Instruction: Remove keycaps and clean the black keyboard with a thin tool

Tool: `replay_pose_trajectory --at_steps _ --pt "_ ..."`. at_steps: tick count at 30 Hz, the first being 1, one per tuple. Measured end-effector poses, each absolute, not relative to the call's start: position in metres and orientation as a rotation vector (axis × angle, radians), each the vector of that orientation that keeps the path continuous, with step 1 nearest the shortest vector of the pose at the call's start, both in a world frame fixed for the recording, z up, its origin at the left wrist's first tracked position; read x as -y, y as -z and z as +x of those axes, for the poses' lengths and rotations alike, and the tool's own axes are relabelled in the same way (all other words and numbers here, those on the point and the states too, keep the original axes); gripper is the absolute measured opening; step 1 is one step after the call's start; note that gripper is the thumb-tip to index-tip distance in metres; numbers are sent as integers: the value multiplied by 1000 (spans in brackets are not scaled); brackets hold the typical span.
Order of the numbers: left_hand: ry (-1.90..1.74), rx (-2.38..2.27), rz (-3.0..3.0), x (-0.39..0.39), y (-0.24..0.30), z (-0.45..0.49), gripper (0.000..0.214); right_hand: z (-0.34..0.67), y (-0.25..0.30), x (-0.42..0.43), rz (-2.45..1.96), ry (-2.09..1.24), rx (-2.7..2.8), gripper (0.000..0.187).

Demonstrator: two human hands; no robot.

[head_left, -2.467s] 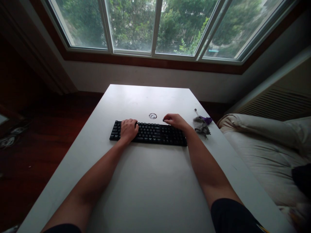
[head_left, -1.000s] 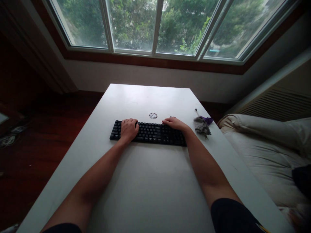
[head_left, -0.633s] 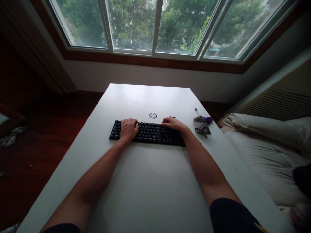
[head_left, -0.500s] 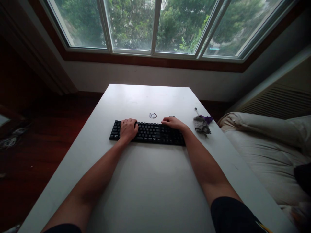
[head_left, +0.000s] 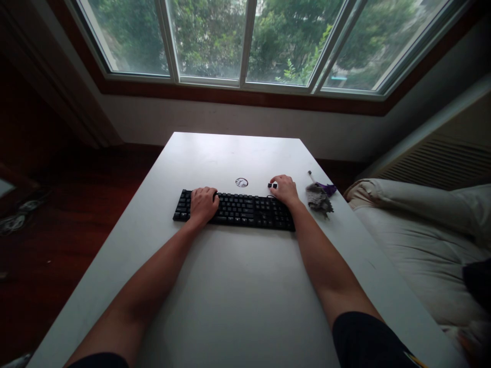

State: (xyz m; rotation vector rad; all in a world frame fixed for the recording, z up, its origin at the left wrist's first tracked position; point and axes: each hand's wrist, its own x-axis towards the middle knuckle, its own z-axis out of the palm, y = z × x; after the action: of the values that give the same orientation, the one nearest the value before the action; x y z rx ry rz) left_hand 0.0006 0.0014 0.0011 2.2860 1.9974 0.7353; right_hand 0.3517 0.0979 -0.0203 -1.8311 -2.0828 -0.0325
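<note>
A white rectangular table (head_left: 238, 286) fills the middle of the view. On it, at 12 o'clock from its centre, lies a small round grey ring (head_left: 241, 182). At 2 o'clock, near the right edge, a grey fluffy duster with a purple handle (head_left: 318, 198) lies flat. Beyond the table, at 12 o'clock, a wide window with white frames (head_left: 247, 46) shows green trees. At 3 o'clock stands a bed with cream bedding (head_left: 414, 230), and something dark (head_left: 477, 281) lies on it. At 9 o'clock is the dark red wooden floor (head_left: 69, 214).
</note>
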Motion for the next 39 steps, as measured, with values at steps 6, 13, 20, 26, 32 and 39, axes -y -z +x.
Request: replay_pose_trajectory --at_steps 6,13,20,26,32,39 --pt "-747 -1986 2279 -2 -1 1 26 347 24 -98 -1826 70 2105 21" --pt "-757 -1983 2285 -1 -1 1 27 344 17 -95 -1710 95 2121 13" --pt "-754 -1985 2293 -2 0 1 26 310 -14 -79 -1292 -258 2078 18" --pt "-756 -1982 2291 -1 -1 1 26 289 -22 -67 -1227 -431 2044 17" --pt "-747 -1984 2277 -1 -2 2 27 281 -17 -63 -1258 -635 2018 17" --pt "-743 -1991 2277 -2 -2 1 27 271 -21 -56 -1230 -633 2065 21"
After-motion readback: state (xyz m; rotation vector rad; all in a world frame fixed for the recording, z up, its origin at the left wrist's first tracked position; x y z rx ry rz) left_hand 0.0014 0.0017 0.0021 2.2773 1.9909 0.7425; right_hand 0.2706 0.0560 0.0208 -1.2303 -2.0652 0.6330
